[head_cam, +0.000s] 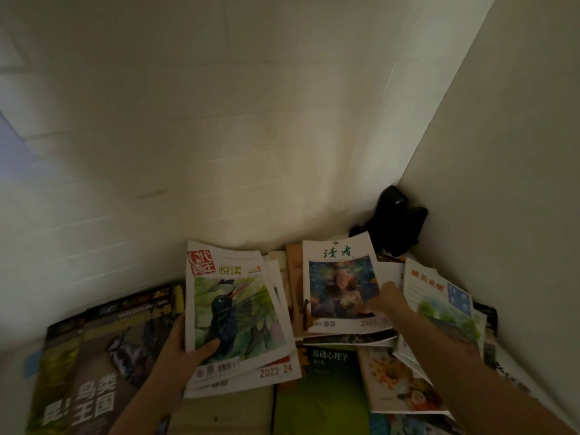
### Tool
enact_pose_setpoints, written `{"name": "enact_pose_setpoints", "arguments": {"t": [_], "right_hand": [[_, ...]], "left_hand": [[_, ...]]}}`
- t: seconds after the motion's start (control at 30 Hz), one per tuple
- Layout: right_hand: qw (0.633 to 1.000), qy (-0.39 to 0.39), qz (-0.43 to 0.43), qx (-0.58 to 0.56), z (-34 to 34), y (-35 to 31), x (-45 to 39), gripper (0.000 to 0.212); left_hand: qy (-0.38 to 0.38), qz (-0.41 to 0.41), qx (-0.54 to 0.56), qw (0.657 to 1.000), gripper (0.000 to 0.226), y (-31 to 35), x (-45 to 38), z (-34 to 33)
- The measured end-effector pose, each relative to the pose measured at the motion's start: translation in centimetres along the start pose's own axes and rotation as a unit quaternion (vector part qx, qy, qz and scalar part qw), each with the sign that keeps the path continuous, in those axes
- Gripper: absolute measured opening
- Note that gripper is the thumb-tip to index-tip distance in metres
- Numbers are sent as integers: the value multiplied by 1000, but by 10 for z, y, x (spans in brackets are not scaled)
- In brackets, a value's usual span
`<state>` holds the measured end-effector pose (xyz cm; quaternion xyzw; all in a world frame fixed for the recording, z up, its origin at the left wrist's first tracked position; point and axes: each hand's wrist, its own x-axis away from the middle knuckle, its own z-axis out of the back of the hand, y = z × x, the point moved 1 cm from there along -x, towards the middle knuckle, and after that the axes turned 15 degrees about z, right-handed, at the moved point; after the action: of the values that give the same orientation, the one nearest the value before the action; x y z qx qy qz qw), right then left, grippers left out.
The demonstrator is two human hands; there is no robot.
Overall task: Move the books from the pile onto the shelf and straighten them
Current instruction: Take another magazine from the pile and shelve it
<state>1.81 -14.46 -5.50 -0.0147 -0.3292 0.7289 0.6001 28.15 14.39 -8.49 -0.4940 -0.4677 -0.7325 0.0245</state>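
A loose pile of magazines and books fills the corner below me. My left hand (pixel 185 356) grips a small stack of magazines, its top one a bird-cover magazine (pixel 232 306), with the thumb on the cover's lower left. My right hand (pixel 387 298) reaches forward and rests on the lower right of a white magazine with a blue picture (pixel 339 284); its fingertips are blurred. A green psychology book (pixel 326 390) lies under these, toward the front. No shelf is in view.
A large dark bird magazine (pixel 94 356) lies at the left. A pale landscape-cover magazine (pixel 439 306) leans by the right wall. A black object (pixel 395 221) sits in the far corner. White walls close in behind and on the right.
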Motion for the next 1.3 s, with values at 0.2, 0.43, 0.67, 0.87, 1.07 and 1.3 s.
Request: {"name": "enact_pose_setpoints", "arguments": {"t": [0.2, 0.43, 0.67, 0.87, 1.07, 1.3], "right_hand": [[996, -3, 81, -33, 24, 11, 7, 47], [983, 80, 148, 69, 62, 10, 32, 33], [922, -57, 113, -366, 1, -74, 118, 32], [951, -135, 201, -194, -98, -110, 137, 12], [926, 41, 365, 84, -73, -62, 76, 64], [842, -37, 454, 290, -67, 17, 73, 111]], "left_hand": [[5, -10, -36, 999, 86, -1, 4, 9], [-20, -16, -45, 999, 89, 5, 13, 8], [-74, -15, 8, 997, 42, 7, 27, 11], [-79, 33, 64, 994, 53, 16, 27, 4], [-44, -11, -34, 998, 97, 2, 6, 9], [-38, -36, -19, 998, 97, -2, -1, 10]]}}
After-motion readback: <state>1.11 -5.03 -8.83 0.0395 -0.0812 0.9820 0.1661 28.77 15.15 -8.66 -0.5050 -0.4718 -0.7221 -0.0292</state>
